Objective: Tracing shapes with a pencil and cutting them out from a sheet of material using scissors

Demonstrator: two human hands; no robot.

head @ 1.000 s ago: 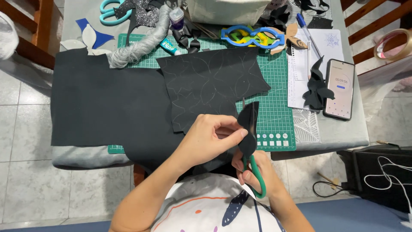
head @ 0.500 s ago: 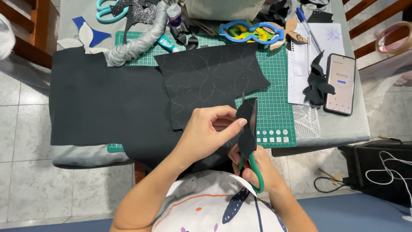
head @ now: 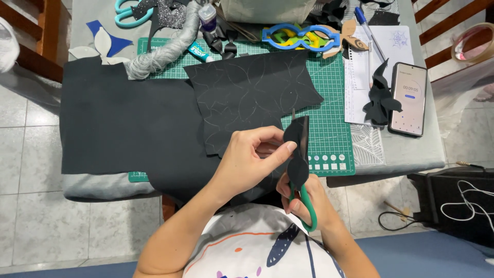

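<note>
Left hand [head: 246, 163], fingers curled and thumb extended, pinches a small black foam cut-out [head: 297, 149] and holds it upright above the near edge of the worktop [head: 406, 152]. Right hand [head: 303, 198], closed around the green handles of a pair of scissors [head: 303, 203], sits directly below the cut-out; the blades run up behind the piece, with only a tip visible above its top edge. Whether the blades are open cannot be told.

Just beyond the hands lies a black foam sheet [head: 252, 95] marked with faint traced leaf outlines, resting on a green cutting mat [head: 329, 128]. A larger plain black sheet [head: 123, 126] overlaps the mat's left part and hangs over the worktop's near edge.

To the right of the mat: lined paper [head: 360, 72], another black cut-out [head: 380, 98], a smartphone [head: 408, 98] with a lit screen, and a blue pen [head: 366, 28]. At the far side: a blue mask-shaped template [head: 298, 36], teal scissors [head: 126, 10], grey yarn [head: 159, 54], a glue tube [head: 198, 51], and blue and white shapes [head: 105, 44]. A roll of tape [head: 473, 41] sits apart at the right.
</note>
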